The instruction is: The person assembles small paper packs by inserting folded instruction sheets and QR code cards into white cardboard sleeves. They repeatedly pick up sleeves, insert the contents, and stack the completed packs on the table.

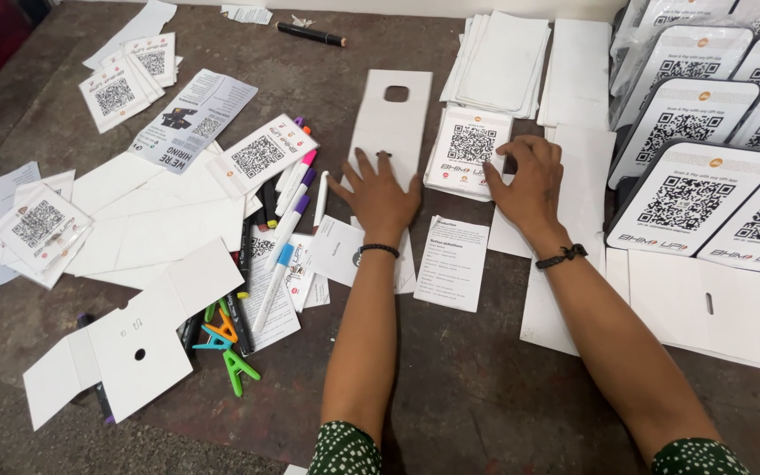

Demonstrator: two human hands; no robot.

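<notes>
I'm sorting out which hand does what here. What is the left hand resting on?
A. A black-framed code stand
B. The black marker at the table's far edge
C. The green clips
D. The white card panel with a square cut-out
D: the left hand lies flat, fingers spread, on the white card panel with the square cut-out, while the right hand touches the stack of code stickers beside it.

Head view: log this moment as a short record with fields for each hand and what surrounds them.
left hand: flat, fingers spread, on a white card panel with a square cut-out
right hand: fingertips on the edge of a stack of code cards
grip: neither hand closed on anything
left of hands: marker pens, loose white sheets, coloured clips
right of hands: dark-rimmed code stands
surface: dark table
</notes>
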